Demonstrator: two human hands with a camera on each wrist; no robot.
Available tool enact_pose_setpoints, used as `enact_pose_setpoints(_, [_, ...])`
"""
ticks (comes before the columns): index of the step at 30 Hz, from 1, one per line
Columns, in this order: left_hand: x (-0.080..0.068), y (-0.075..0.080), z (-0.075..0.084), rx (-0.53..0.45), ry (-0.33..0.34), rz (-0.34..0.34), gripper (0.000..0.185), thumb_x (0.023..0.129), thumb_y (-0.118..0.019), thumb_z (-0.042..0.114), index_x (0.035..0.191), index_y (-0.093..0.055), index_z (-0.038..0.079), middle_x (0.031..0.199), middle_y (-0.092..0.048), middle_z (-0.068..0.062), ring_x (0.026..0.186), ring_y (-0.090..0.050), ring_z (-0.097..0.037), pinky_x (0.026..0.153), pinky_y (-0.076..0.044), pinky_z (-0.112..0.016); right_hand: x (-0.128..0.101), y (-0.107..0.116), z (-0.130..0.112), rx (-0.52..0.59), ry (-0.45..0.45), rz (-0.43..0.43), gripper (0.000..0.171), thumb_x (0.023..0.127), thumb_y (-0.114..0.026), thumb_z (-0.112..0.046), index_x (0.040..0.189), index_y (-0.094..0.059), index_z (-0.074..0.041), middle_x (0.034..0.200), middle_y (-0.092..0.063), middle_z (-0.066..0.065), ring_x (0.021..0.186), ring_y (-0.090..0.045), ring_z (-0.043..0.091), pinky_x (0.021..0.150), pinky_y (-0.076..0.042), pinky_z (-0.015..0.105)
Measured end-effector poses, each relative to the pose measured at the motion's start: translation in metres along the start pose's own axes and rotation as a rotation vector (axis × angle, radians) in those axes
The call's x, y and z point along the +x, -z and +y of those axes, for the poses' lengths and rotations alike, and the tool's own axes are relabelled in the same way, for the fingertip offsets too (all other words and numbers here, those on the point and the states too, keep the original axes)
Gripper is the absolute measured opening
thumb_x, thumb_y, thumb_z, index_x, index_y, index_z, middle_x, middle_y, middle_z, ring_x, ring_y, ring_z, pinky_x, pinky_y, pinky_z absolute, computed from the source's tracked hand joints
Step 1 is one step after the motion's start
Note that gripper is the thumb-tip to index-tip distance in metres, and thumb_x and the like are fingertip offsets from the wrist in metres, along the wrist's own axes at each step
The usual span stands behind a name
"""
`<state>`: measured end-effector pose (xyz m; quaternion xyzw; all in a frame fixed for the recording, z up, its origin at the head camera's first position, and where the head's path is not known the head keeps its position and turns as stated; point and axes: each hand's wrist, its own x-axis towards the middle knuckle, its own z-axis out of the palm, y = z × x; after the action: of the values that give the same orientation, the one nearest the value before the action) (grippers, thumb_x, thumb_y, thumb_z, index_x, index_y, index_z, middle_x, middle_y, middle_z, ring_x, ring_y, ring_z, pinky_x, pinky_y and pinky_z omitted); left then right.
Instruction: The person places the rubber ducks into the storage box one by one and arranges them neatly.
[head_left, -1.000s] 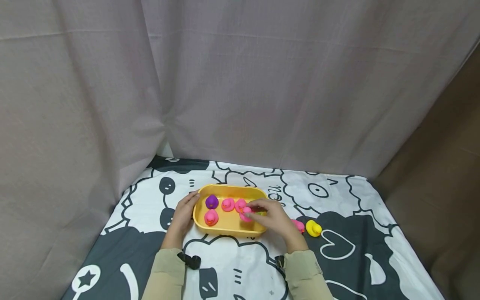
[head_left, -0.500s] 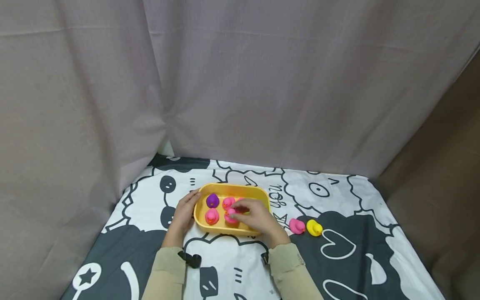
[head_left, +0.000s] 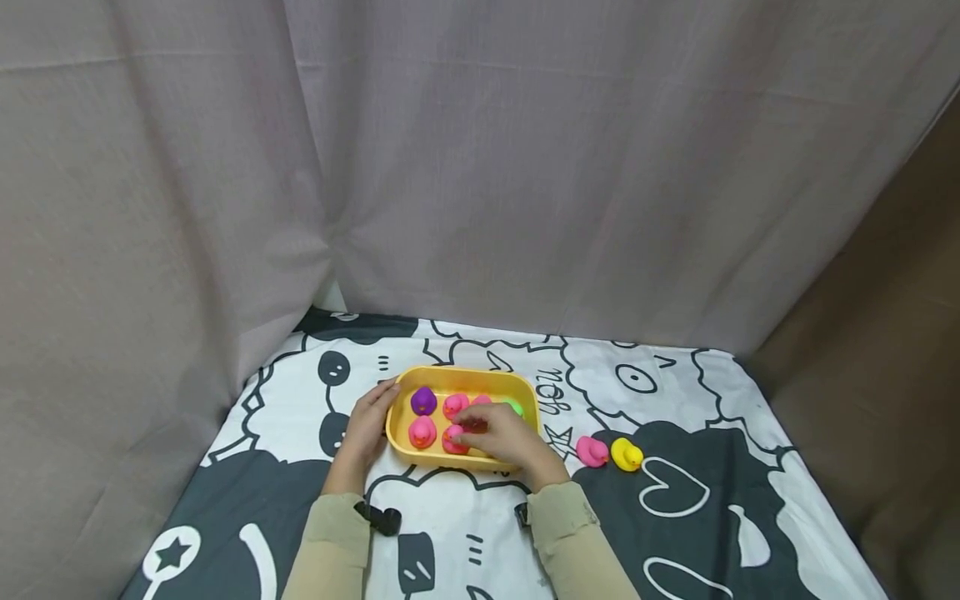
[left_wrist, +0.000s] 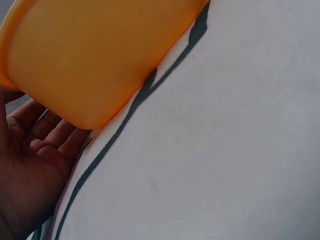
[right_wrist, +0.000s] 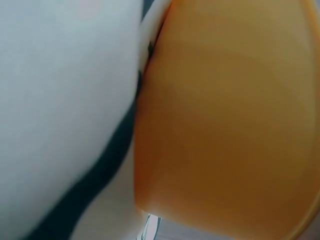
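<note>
A yellow tray (head_left: 517, 383) lies on the patterned cloth in the head view. My left hand (head_left: 367, 423) grips its left end, and in the left wrist view that hand (left_wrist: 37, 155) lies against the outer wall. Inside the tray, my right hand (head_left: 504, 435) pinches a pink rubber duck (head_left: 453, 440) in the front row. To that duck's left sits another pink duck (head_left: 422, 432). Along the back are a purple duck (head_left: 423, 401), a pink duck (head_left: 455, 405), a partly covered pink duck (head_left: 481, 400) and a green duck (head_left: 514, 407). The right wrist view shows only the tray wall (right_wrist: 225, 120) and cloth.
Right of the tray, a pink duck (head_left: 592, 452) and a yellow duck (head_left: 626, 454) stand side by side on the black-and-white cloth (head_left: 480, 533). Grey curtains (head_left: 525, 183) hang behind and at the left; a brown one (head_left: 885, 350) is at the right.
My right hand has moved left inside the tray, bringing the pink duck to the front row beside the other pink one. The green duck now shows. My left hand has stayed put.
</note>
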<state>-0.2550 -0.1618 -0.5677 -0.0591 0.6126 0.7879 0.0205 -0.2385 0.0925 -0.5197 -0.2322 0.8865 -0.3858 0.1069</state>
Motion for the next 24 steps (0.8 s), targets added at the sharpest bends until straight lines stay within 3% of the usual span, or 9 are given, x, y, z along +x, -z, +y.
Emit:
enact_pose_setpoints(11, [-0.0004,0.0009,0.0003,0.012,0.013,0.0,0.043,0.101,-0.057,0.026,0.141,-0.058,0.009,0.148,-0.051,-0.009,0.134,-0.049,-0.025,0.109,-0.045,-0.035,0.0019,0.0009,0.0006,0.077,-0.035,-0.018,0.028,0.089,-0.078,-0.035,0.113,-0.076,-0.023,0.1,-0.069,-0.016,0.096,-0.062,0.012,0.09,-0.054,0.033])
enact_pose_setpoints(18, [-0.0015,0.0005,0.0014,0.021,0.014,0.0,0.043,0.102,-0.057,0.027,0.141,-0.058,0.01,0.149,-0.05,-0.009,0.135,-0.048,-0.024,0.11,-0.044,-0.035,0.0028,0.0012,0.001,0.071,-0.057,-0.014,0.025,0.088,-0.079,-0.036,0.111,-0.076,-0.027,0.099,-0.068,-0.015,0.097,-0.062,0.011,0.091,-0.054,0.032])
enact_pose_setpoints(24, [-0.0014,-0.0004,0.0011,0.009,0.014,-0.002,0.042,0.102,-0.056,0.024,0.141,-0.058,0.008,0.148,-0.05,-0.009,0.135,-0.048,-0.024,0.111,-0.043,-0.035,0.002,0.0015,0.0013,0.046,-0.03,-0.018,0.028,0.09,-0.077,-0.034,0.116,-0.075,-0.024,0.102,-0.069,-0.017,0.099,-0.062,0.01,0.091,-0.054,0.031])
